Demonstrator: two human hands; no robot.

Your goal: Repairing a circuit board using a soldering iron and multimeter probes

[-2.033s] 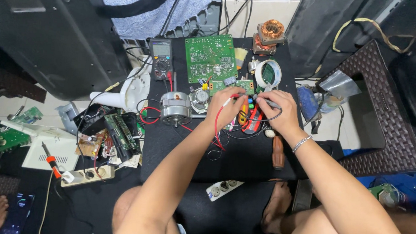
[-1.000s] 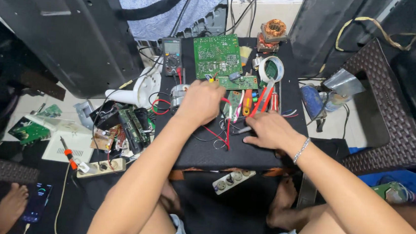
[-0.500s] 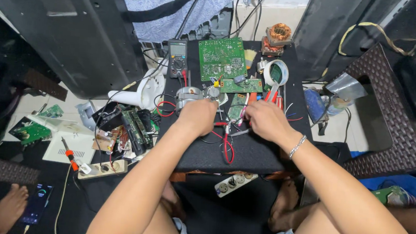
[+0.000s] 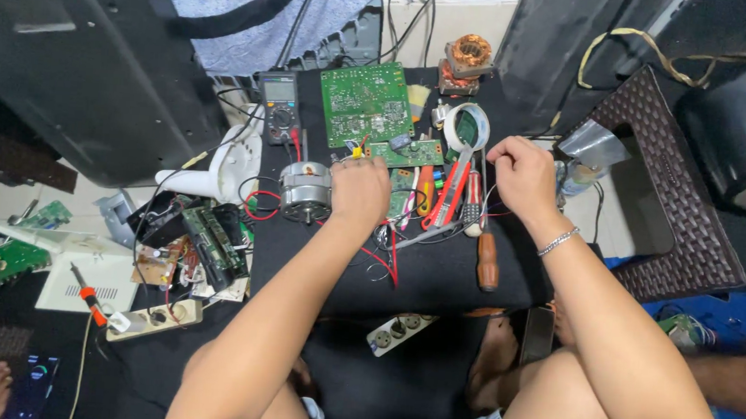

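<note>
My left hand point(image 4: 361, 191) lies knuckles up on the black work mat point(image 4: 438, 281). Its fingertips curl over a small green board point(image 4: 408, 153), just right of a small grey motor point(image 4: 305, 191). What the fingers grip is hidden. My right hand point(image 4: 522, 172) hovers farther right with its fingers curled in, beside a white ring magnifier point(image 4: 466, 126). Nothing shows in that hand. Between the hands lie red-handled tools point(image 4: 450, 189) and red wires point(image 4: 387, 259). A large green circuit board point(image 4: 364, 102) sits behind them.
A multimeter point(image 4: 279, 105) stands back left and a copper coil point(image 4: 467, 57) at the back. A wooden-handled screwdriver point(image 4: 486, 261) lies near my right forearm. One power strip point(image 4: 399, 331) hangs at the mat's front edge, another point(image 4: 156, 318) on the floor. A brown woven stool point(image 4: 667, 197) stands right.
My right hand has drawn back from the tools and moved right, up beside the ring magnifier. My left hand has stayed by the motor and small board.
</note>
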